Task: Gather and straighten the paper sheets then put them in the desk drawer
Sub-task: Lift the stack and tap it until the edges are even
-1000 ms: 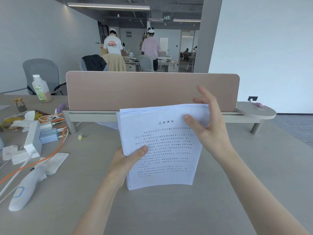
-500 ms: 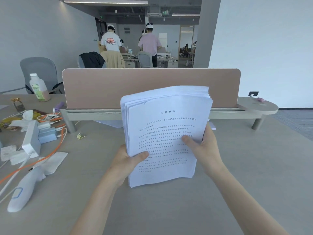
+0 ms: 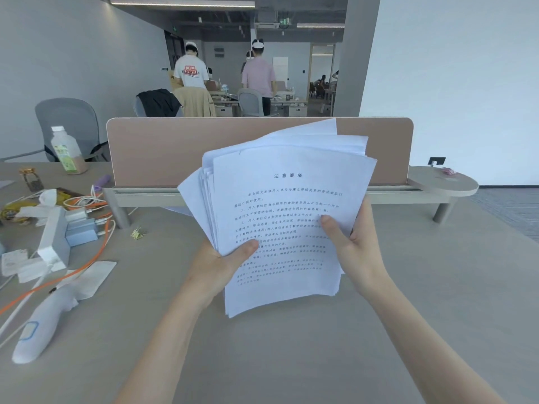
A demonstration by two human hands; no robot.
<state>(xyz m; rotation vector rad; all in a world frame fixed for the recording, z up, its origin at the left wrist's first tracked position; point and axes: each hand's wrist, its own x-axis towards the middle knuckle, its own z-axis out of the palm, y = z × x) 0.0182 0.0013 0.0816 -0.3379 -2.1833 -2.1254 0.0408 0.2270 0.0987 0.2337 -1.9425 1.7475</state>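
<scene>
The scene is evenly and brightly lit, with cool, diffuse light. Two ceiling light strips (image 3: 180,2) are seen glowing overhead, and the white wall (image 3: 455,83) at the right is rendered pale and flat. Only soft, faint shadows are cast on the table (image 3: 291,360). Wide-angle distortion is evident: the table edges are bowed outward toward the frame borders. The printed sheets (image 3: 285,223) are slightly softened, the small text being barely legible, and distant figures are blurred.

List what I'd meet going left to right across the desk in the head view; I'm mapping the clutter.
White handheld device → gold binder clip → left hand → paper stack → right hand → round shelf end.
</scene>
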